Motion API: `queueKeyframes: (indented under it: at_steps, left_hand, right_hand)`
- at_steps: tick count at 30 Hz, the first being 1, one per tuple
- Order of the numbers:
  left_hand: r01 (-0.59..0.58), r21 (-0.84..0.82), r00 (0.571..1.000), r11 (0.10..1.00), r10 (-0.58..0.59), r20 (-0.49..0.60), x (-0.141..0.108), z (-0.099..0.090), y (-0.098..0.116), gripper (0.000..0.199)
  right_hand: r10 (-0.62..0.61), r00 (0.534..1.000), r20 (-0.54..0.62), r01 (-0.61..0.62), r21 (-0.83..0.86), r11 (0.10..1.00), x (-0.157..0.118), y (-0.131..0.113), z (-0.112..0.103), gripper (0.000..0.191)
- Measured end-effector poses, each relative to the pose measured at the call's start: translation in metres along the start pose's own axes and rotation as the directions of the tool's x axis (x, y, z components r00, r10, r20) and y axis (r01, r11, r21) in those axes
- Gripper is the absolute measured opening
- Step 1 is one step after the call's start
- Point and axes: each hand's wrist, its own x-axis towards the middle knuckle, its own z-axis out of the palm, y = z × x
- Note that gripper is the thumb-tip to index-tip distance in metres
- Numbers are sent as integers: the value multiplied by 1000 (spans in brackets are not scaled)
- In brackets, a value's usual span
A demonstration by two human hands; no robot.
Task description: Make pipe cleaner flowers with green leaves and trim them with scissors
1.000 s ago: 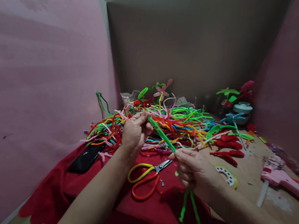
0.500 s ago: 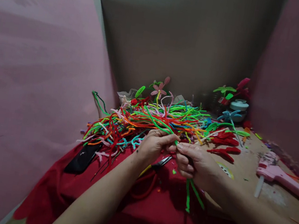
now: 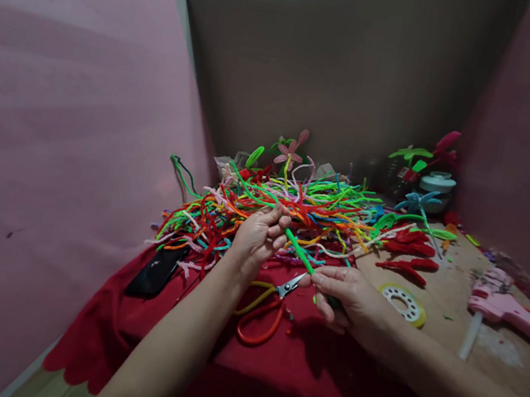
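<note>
Head view. Left hand [image 3: 259, 234]: narrow, fingertips closed on the green wire [image 3: 299, 251]. Right hand [image 3: 347, 294]: thumb and forefinger pinched on the same wire, lower and nearer the body; remaining fingers loosely curled. The wire runs slantwise between the two hands; whether one strand or several, cannot tell.

Risks, as judged:
1. Slip. Both grips look like fingertip pinches; an uneven pull could draw the wire out of either, or leave a kink between them.
2. Snag. The pile [image 3: 312, 215] lies just beyond the left hand, and green lengths there look in line with the held wire. If they are its far end, lifting could drag other strands along. Join hidden by the fingers.
3. Scissors [image 3: 280, 291]: lying below the left hand, on the cloth [image 3: 267, 384], blades pointing at the right hand. Tip just beside the fingers; contact cannot be told. A drop of that hand could meet the point.
4. Tape [image 3: 409, 303], just beside the right hand on its outer side: an outward sweep could knock it.
</note>
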Motion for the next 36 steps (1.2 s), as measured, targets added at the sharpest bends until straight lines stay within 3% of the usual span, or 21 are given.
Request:
queueKeyframes:
  at_steps: [10,17,23,30,36]
  left_hand:
    - [-52,24,998,998,53,-22,3,-5,4,20]
    - [-32,5,999,999,32,-23,3,-5,3,21]
    - [-12,-6,999,1000,12,36,4,-8,4,16]
    - [69,-23,995,997,-67,69,4,-6,2,14]
    - [102,-23,989,994,-99,114,1,1,-5,13]
  right_hand:
    - [-69,996,-52,57,-209,976,-5,1,3,27]
    - [-166,986,-32,135,-442,887,-7,-3,12,29]
    - [-72,997,-9,67,-275,959,-11,-1,11,31]
    - [-54,984,167,38,99,994,-7,-1,4,32]
    - [-58,981,184,25,175,984,-3,-3,1,29]
